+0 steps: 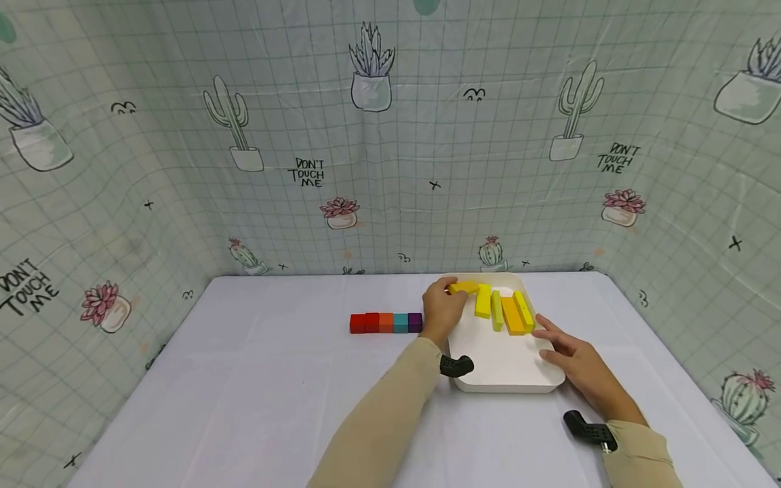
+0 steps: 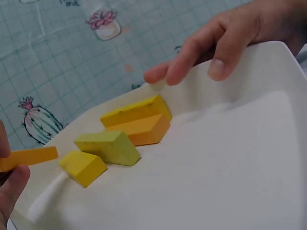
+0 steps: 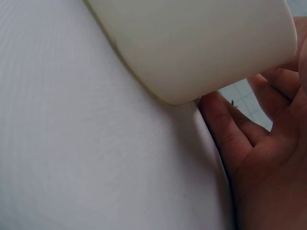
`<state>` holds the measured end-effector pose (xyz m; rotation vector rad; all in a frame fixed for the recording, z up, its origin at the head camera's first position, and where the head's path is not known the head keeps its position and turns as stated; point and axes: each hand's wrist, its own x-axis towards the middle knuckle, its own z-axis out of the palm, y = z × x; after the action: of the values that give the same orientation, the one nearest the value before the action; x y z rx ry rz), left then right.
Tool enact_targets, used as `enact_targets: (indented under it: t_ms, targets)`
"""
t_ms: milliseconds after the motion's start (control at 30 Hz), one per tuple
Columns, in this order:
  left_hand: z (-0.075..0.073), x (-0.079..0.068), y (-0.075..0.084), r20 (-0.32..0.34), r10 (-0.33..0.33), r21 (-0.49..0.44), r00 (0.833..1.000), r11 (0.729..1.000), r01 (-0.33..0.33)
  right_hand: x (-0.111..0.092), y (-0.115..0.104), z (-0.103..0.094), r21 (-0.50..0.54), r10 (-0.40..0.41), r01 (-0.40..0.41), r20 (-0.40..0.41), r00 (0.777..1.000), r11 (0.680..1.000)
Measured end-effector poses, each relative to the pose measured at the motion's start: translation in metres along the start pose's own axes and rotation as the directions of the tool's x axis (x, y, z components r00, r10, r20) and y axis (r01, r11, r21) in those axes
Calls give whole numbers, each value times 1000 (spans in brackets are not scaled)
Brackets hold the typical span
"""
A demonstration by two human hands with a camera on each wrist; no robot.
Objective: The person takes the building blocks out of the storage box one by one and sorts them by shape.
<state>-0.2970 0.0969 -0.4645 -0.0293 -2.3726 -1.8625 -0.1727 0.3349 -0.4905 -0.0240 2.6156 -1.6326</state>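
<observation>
My left hand [image 1: 442, 308] pinches a yellow-orange block [image 1: 466, 287] between thumb and fingers, over the far left part of a white tray [image 1: 506, 362]. In the left wrist view, that block [image 2: 36, 156] points out from the fingertips at the left edge. Beside it in the tray lie a yellow block [image 1: 483, 301], a lime-green block [image 1: 497, 310], an orange block [image 1: 512, 316] and another yellow block [image 1: 523, 311]. My right hand [image 1: 576, 362] holds the tray's right side, thumb over the rim and other fingers along the outer wall [image 3: 211, 62].
Left of the tray, a row of small cubes [image 1: 386, 323] in red, orange, teal and purple stands on the white-covered table [image 1: 274, 393]. A patterned curtain [image 1: 415, 135] rises behind the table and along both sides.
</observation>
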Motion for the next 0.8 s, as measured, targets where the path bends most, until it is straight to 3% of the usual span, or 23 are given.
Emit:
enact_targets:
  t_ms: [133,233,433,567,800]
  targets:
    - [-9,1,1,-15,-50,-126,999,991,48,1,-2,1,-6,4,-4,4,1000,1000]
    - [-16,2,3,-18,-49,-254,999,966,43,1,-2,1,-12,2,-2,6,1000,1000]
    - [-29,0,6,17,-28,-480,999,877,33,1,-2,-1,-6,-3,3,7,1000,1000]
    - [-39,-3,6,45,-78,-546,996,833,90,1,-1,0,-20,3,-3,9,1000,1000]
    - [-54,-7,-3,124,-157,-671,980,714,199,1,-2,2,-23,2,-2,1,1000,1000]
